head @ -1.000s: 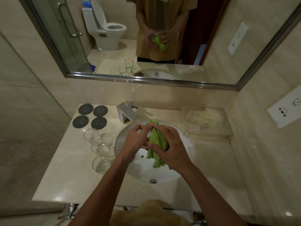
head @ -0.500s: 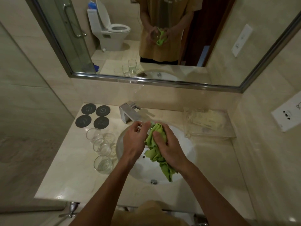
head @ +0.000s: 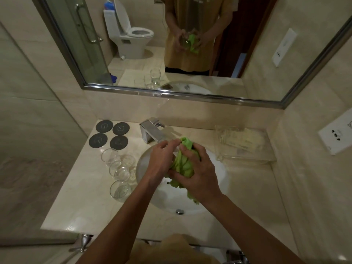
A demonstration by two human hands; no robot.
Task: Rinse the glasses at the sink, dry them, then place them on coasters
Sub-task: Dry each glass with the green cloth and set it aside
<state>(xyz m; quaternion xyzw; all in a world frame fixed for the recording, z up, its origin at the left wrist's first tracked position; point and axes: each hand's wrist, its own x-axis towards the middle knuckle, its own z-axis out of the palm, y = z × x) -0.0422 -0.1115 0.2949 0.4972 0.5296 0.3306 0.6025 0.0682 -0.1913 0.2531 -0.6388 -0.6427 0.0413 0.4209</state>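
Over the white sink my left hand grips a clear glass that is almost hidden between my hands; its reflection shows in the mirror. My right hand holds a green cloth bunched against that glass, with the cloth's tail hanging into the basin. Several empty glasses stand left of the sink, the nearest and the farthest among them. Several dark round coasters lie bare at the counter's back left.
A chrome faucet stands behind the basin, just beyond my hands. A clear tray with paper packets sits at the back right. The mirror spans the wall, and a socket plate is on the right wall.
My right hand has turned the cloth round the glass and bunched it tighter, the tail dropping lower. My left hand stays on the glass. The glasses on the counter have not moved.
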